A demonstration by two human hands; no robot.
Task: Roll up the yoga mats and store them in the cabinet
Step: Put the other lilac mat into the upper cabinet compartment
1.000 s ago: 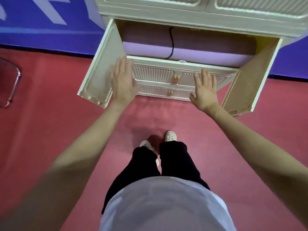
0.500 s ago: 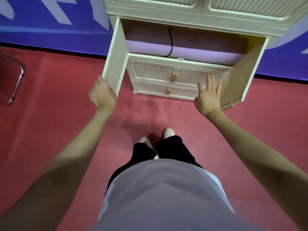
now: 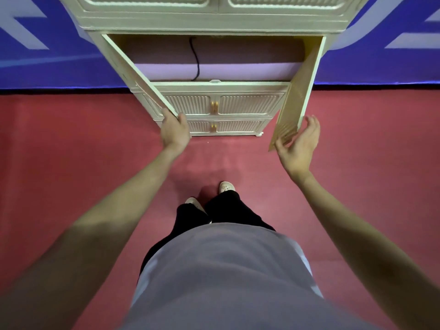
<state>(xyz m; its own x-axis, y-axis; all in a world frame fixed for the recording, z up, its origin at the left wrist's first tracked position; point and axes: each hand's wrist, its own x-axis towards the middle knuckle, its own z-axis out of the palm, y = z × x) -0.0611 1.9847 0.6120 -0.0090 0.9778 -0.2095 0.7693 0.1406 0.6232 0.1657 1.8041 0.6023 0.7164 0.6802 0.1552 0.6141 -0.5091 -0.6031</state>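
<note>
A cream cabinet (image 3: 214, 20) stands against the wall with its middle compartment open. Inside lies a rolled purple yoga mat (image 3: 238, 70) with a black strap (image 3: 196, 60) across it. The left door (image 3: 133, 70) is swung partway in, and my left hand (image 3: 175, 133) grips its free lower edge between thumb and fingers. The right door (image 3: 297, 91) stands edge-on to me. My right hand (image 3: 298, 144) is cupped beside its outer face with fingers spread, the thumb at the door's bottom corner.
Below the open compartment are two rows of ribbed drawers with gold handles (image 3: 214, 107). Closed upper doors sit above. Red carpet (image 3: 71, 163) covers the floor in front, and a blue wall banner (image 3: 47, 55) runs behind. My feet (image 3: 226, 186) stand just short of the cabinet.
Both doors have swung inward from wide open. My left hand went from the left door's face to gripping its edge. My right hand moved from the drawers to the right door's outer side.
</note>
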